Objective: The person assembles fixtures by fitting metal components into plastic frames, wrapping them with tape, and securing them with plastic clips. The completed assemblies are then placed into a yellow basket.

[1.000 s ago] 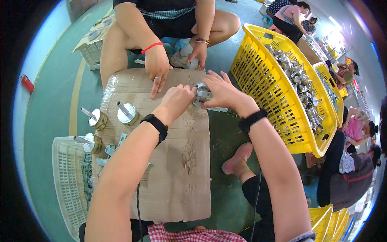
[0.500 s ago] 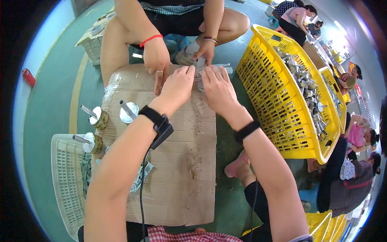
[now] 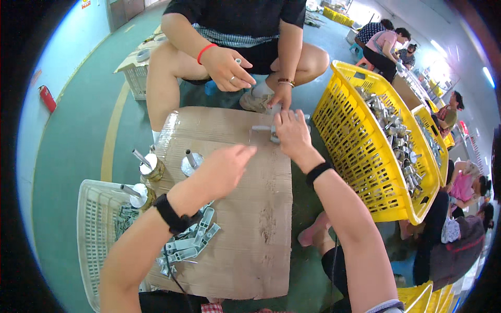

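My right hand (image 3: 294, 136) is closed over a grey plastic part (image 3: 274, 136) at the far side of the cardboard. A pale rod-like piece (image 3: 262, 128) juts left from that part. My left hand (image 3: 222, 168), smeared by motion, is above the cardboard, left of the part; whether its fingers hold anything is unclear. Opposite me, a person's hand (image 3: 282, 97) reaches close to my right fingertips. The same person's other hand (image 3: 225, 68), with a red cord at the wrist, holds a small white tube (image 3: 238, 61). Beneath my left wrist lie several pale grey plastic brackets (image 3: 201, 236).
Cardboard (image 3: 245, 219) covers the work surface. Upright metal tubes on white-topped cylinders (image 3: 151, 166) stand left, near a white basket (image 3: 96, 229) of small parts. A tall yellow crate (image 3: 360, 151) of metal pieces stands right. Other people sit farther right.
My left hand has drawn back toward me from the part, while my right hand stays on it. The other person's cord-wearing hand has lifted off the cardboard. The view has shifted, uncovering more brackets.
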The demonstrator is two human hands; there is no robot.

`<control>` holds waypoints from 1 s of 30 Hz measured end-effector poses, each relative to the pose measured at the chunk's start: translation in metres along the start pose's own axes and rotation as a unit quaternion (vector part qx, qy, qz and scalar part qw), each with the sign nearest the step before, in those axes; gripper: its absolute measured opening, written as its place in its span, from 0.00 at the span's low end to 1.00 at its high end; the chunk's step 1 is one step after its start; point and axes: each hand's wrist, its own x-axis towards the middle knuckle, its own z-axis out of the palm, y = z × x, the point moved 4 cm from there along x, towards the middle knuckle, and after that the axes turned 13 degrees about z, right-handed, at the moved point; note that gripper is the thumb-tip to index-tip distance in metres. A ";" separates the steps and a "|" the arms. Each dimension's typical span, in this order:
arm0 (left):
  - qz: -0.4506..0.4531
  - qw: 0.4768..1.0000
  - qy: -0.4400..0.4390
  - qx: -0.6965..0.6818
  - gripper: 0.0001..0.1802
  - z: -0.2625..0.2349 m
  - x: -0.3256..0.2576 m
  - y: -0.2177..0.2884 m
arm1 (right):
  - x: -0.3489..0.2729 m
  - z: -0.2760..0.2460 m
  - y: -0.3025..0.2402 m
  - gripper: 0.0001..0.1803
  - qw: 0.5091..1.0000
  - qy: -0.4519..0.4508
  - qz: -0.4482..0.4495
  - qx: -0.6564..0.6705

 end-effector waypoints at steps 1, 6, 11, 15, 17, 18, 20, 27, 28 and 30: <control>0.001 1.000 0.005 0.003 0.25 -0.001 -0.004 0.006 | -0.007 -0.005 -0.004 0.28 1.000 0.019 -0.005 0.007; 0.072 0.965 -0.221 0.120 0.12 0.046 -0.039 0.055 | -0.052 -0.042 -0.014 0.28 0.999 0.011 -0.008 0.031; 0.077 0.943 -0.301 0.122 0.08 0.051 -0.061 0.096 | -0.104 -0.088 -0.032 0.28 0.994 -0.029 -0.017 0.103; -0.071 0.906 -0.417 0.023 0.11 0.019 -0.054 0.122 | -0.160 -0.119 -0.045 0.31 0.981 -0.093 -0.026 0.168; -0.033 0.949 -0.306 0.073 0.16 0.006 -0.055 0.132 | -0.186 -0.139 -0.052 0.32 0.963 -0.119 -0.041 0.239; 0.004 0.976 -0.189 0.111 0.21 -0.002 -0.057 0.140 | -0.197 -0.153 -0.054 0.33 0.954 -0.126 -0.046 0.268; 0.028 0.966 -0.196 0.163 0.28 0.005 -0.075 0.148 | -0.200 -0.176 -0.051 0.34 0.952 -0.109 -0.032 0.285; 0.053 0.957 -0.076 0.274 0.45 0.022 -0.069 0.165 | -0.188 -0.192 -0.036 0.30 0.953 -0.060 0.013 0.296; 0.059 0.955 -0.078 0.279 0.45 0.026 -0.066 0.163 | -0.189 -0.187 -0.037 0.30 0.953 -0.057 0.016 0.297; 0.021 0.982 -0.028 0.183 0.50 0.027 -0.064 0.158 | -0.189 -0.181 -0.044 0.30 0.951 -0.053 0.019 0.304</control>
